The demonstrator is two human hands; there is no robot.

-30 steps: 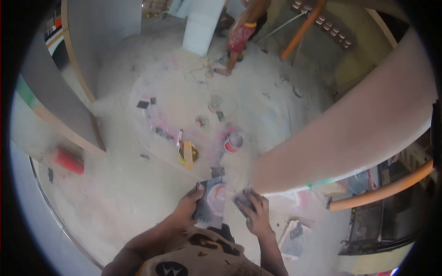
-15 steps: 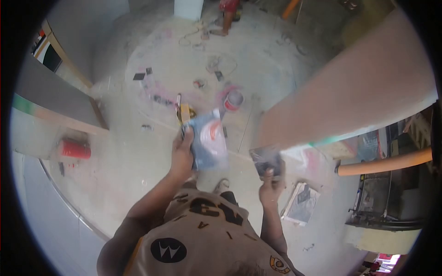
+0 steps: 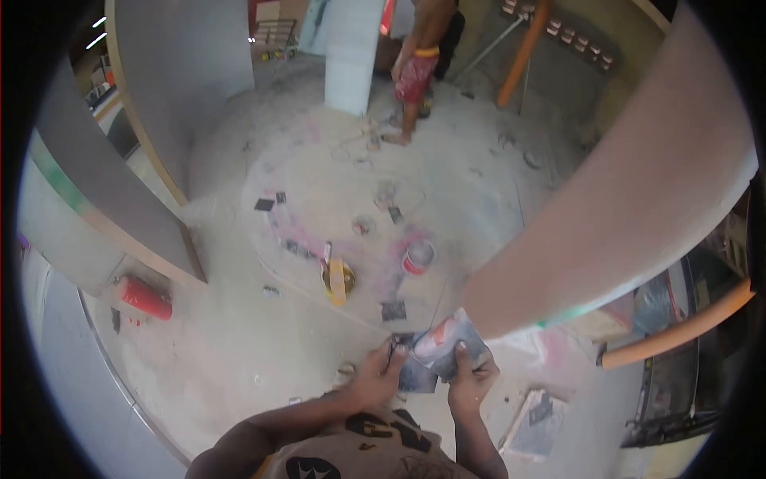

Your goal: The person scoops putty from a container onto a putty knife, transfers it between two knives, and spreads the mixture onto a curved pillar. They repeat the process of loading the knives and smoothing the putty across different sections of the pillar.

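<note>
My left hand (image 3: 378,375) is closed on a dark grey sheet of sandpaper (image 3: 420,378), thumb on top. Close beside it, my right hand (image 3: 472,382) pinches a second sheet of sandpaper (image 3: 447,342), with a pale and reddish patch on its upturned face. The two sheets overlap or meet between my hands, in front of my chest. Blur hides whether they touch. Below the sheets is the dusty floor.
A pinkish curved panel (image 3: 614,184) rises close on my right. On the floor are a red-and-white bucket (image 3: 419,257), a yellow container (image 3: 338,279), a red cylinder (image 3: 145,298) and several dark sheets. Farther off stands another person (image 3: 416,72) beside a white block (image 3: 351,56).
My hands have come together from apart. The printed sheet, earlier at my left hand, now appears in my right, and a dark one in my left. The view has tilted up.
</note>
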